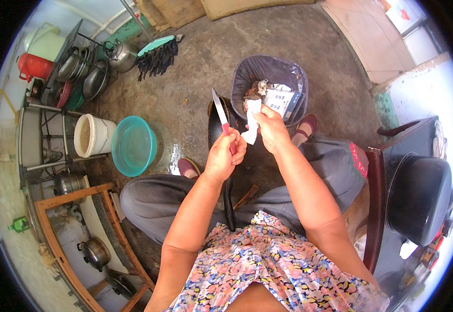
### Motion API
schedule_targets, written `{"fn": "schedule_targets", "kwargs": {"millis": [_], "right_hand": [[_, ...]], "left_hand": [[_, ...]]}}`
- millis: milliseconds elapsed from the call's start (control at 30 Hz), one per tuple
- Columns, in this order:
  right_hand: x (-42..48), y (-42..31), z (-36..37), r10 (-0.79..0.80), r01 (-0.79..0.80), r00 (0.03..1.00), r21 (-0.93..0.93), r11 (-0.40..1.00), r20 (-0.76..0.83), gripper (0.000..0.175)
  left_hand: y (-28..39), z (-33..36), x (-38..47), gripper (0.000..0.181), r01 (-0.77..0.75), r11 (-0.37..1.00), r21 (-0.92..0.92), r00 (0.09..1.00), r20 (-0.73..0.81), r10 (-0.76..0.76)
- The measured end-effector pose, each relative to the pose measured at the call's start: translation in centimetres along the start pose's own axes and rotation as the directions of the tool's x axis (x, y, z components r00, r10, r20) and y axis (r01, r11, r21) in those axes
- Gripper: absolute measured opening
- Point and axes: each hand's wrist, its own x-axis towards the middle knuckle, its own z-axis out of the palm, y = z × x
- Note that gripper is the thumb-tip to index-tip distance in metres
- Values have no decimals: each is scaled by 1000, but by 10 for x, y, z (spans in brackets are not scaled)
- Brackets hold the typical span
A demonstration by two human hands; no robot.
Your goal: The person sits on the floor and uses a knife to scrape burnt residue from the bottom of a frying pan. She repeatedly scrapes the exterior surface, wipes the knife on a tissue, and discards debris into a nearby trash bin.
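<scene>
My left hand (225, 154) is closed around the red handle of a small knife (220, 110), whose blade points away from me. In my right hand (271, 128) is a crumpled white tissue or cloth (252, 121), pinched between thumb and fingers and hanging beside the knife. Below my hands a dark frying pan (215, 130) lies between my feet, its black handle reaching back toward my lap. Just past the right hand stands a bin (242, 70) lined with a dark bag, holding a printed box (280, 100) and crumpled waste (258, 89).
On the left are a teal basin (134, 146), a white bucket (103, 134) and a metal rack (43, 171) near stacked pans (93, 80). A kettle (123, 56) and a mop-like brush (157, 54) stand behind. A large black pot (419, 199) sits at the right.
</scene>
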Motion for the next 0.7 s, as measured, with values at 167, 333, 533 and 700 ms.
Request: {"fn": "schedule_targets", "kwargs": {"millis": [167, 333, 533, 700], "right_hand": [[10, 7, -4, -242, 240, 969, -31, 970, -50, 22], [9, 1, 4, -351, 344, 933, -87, 935, -81, 20], [-13, 0, 15, -173, 169, 984, 78, 983, 48, 19], [-10, 4, 8, -164, 157, 980, 70, 985, 112, 21]], "left_hand": [[0, -3, -4, 21, 137, 976, -170, 985, 125, -116], [-8, 4, -7, 25, 204, 957, -205, 970, 175, -170], [-19, 9, -4, 25, 240, 948, -210, 960, 196, -200], [-22, 12, 2, 23, 242, 952, -186, 962, 178, -209]]}}
